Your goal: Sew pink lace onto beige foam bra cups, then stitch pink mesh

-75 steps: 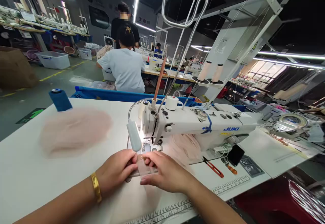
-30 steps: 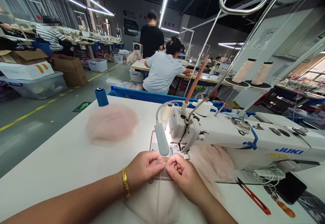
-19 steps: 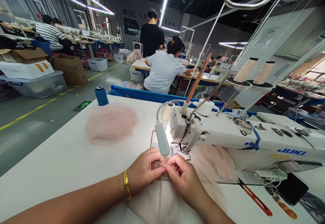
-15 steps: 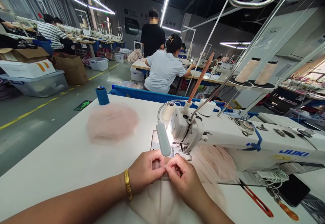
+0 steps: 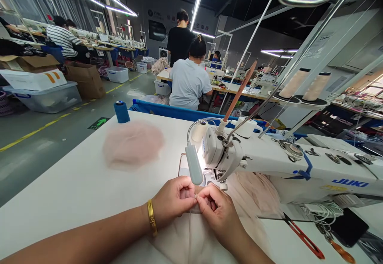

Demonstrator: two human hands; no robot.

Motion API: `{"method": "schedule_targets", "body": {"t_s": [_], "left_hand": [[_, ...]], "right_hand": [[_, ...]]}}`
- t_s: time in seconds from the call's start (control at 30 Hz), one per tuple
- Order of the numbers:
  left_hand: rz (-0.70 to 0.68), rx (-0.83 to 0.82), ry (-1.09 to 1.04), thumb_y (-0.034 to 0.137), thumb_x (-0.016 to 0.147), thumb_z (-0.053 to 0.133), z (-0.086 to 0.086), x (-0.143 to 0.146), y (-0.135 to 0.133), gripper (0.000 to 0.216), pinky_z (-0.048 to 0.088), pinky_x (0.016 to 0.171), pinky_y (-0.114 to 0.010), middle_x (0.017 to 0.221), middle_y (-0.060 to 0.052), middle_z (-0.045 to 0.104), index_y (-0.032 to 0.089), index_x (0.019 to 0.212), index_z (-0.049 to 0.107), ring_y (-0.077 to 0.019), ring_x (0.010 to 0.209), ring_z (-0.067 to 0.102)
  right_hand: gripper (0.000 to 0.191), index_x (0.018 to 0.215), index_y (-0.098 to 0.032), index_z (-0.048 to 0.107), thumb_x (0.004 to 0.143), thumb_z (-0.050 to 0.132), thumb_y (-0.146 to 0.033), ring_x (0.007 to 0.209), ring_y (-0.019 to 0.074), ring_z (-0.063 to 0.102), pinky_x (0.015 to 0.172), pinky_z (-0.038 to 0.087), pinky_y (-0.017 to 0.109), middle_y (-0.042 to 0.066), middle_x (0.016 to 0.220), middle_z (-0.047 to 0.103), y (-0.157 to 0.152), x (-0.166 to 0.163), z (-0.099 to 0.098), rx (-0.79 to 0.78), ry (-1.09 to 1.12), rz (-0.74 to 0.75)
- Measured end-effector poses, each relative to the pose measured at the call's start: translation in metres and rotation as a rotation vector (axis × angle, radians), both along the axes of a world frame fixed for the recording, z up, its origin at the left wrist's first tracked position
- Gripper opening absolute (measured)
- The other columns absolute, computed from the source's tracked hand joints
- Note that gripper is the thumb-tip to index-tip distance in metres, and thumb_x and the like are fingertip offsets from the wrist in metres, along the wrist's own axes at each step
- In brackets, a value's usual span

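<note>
My left hand (image 5: 172, 202) and my right hand (image 5: 217, 210) meet fingertip to fingertip just in front of the needle of a white JUKI sewing machine (image 5: 287, 164). Both pinch the edge of a thin pale pink fabric piece (image 5: 185, 238) that lies flat on the white table (image 5: 60, 200) and runs toward me. A gold bangle sits on my left wrist. The machine's small lamp (image 5: 194, 169) hangs right above my fingers. More pink fabric (image 5: 254, 188) is bunched under the machine arm.
A stack of pink fabric pieces (image 5: 133, 144) lies at the table's far left, a blue thread cone (image 5: 121, 111) behind it. Red snips (image 5: 303, 238) and a dark phone (image 5: 348, 228) lie at right. A person in a light shirt (image 5: 189, 82) sits ahead at another table.
My hands have closed from flat on the fabric to a fingertip pinch at its edge, close to the needle. My view has swung left and nearer the machine.
</note>
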State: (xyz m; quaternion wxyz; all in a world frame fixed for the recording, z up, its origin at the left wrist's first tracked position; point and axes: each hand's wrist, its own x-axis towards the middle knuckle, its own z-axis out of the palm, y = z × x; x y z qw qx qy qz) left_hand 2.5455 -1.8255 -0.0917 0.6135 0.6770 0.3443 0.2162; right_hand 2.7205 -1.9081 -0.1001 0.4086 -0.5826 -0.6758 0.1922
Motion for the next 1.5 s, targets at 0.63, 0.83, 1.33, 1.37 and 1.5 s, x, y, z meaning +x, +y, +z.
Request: {"method": "schedule_targets", "body": {"t_s": [0.63, 0.83, 1.33, 1.37, 1.5], "left_hand": [[0.021, 0.06, -0.019, 0.034, 0.073, 0.069, -0.0015, -0.0008, -0.002, 0.024, 0.035, 0.048, -0.022, 0.064, 0.005, 0.052, 0.02, 0.071, 0.05, -0.0107, 0.053, 0.046], [0.034, 0.038, -0.042, 0.034, 0.075, 0.07, -0.0033, -0.0027, -0.0001, 0.022, 0.037, 0.048, -0.023, 0.061, 0.004, 0.055, 0.019, 0.072, 0.054, -0.0118, 0.051, 0.05], [0.0, 0.288, -0.018, 0.026, 0.077, 0.066, 0.0005, -0.0022, -0.002, 0.008, 0.046, 0.062, -0.024, 0.077, 0.0, 0.066, 0.019, 0.081, 0.065, -0.0147, 0.068, 0.057], [-0.011, 0.288, -0.025, 0.027, 0.078, 0.067, -0.0011, -0.002, -0.0016, 0.01, 0.048, 0.065, -0.025, 0.082, -0.002, 0.068, 0.019, 0.084, 0.068, -0.0161, 0.072, 0.059], [-0.004, 0.266, 0.012, 0.035, 0.081, 0.068, -0.0048, -0.0023, -0.0008, 0.016, 0.047, 0.065, -0.026, 0.081, -0.003, 0.068, 0.019, 0.082, 0.07, -0.0174, 0.073, 0.059]], "right_hand": [[0.022, 0.074, -0.024, 0.057, 0.096, 0.053, -0.027, 0.059, 0.0141, 0.053, 0.055, 0.039, 0.025, -0.003, 0.067, 0.056, -0.0002, -0.003, 0.0022, 0.065, -0.062, -0.006], [0.02, 0.08, -0.024, 0.059, 0.097, 0.053, -0.03, 0.063, 0.0142, 0.055, 0.057, 0.041, 0.024, -0.002, 0.073, 0.06, -0.0008, -0.0031, 0.0049, 0.022, -0.002, 0.014], [0.018, 0.085, -0.024, 0.06, 0.1, 0.05, -0.028, 0.068, 0.0154, 0.056, 0.058, 0.043, 0.024, 0.0, 0.079, 0.062, 0.0, -0.0026, 0.0029, 0.042, 0.018, 0.077], [0.018, 0.086, -0.024, 0.06, 0.1, 0.05, -0.028, 0.067, 0.0154, 0.057, 0.058, 0.043, 0.025, 0.0, 0.079, 0.063, -0.0001, -0.002, 0.0029, 0.046, 0.015, 0.072], [0.02, 0.086, -0.024, 0.063, 0.101, 0.051, -0.029, 0.065, 0.0154, 0.057, 0.06, 0.042, 0.026, 0.0, 0.078, 0.064, -0.0004, 0.0005, 0.0026, 0.04, 0.0, 0.046]]}}
